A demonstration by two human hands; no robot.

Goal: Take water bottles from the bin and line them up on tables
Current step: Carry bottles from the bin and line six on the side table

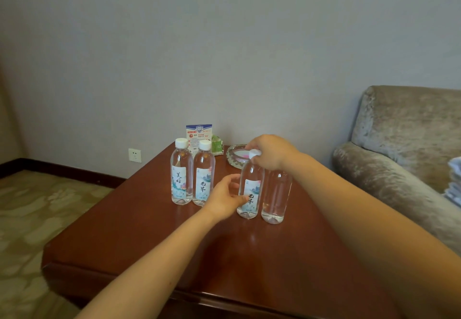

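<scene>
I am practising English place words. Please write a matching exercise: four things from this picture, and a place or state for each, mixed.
1 leftmost bottle
2 third bottle from the left
3 glass ashtray
4 sofa

A right of the table
B on the table, behind number 2
C upright, white cap showing, untouched
D gripped by the left hand and the right hand

Pairs: 1-C, 2-D, 3-B, 4-A

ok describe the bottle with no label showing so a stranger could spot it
On the reddish table beside the grey-brown sofa, four water bottles stand in two pairs. In the nearer pair it is the rightmost bottle, showing only clear plastic, while its neighbour, held by the left hand and right hand, shows a printed label.
</scene>
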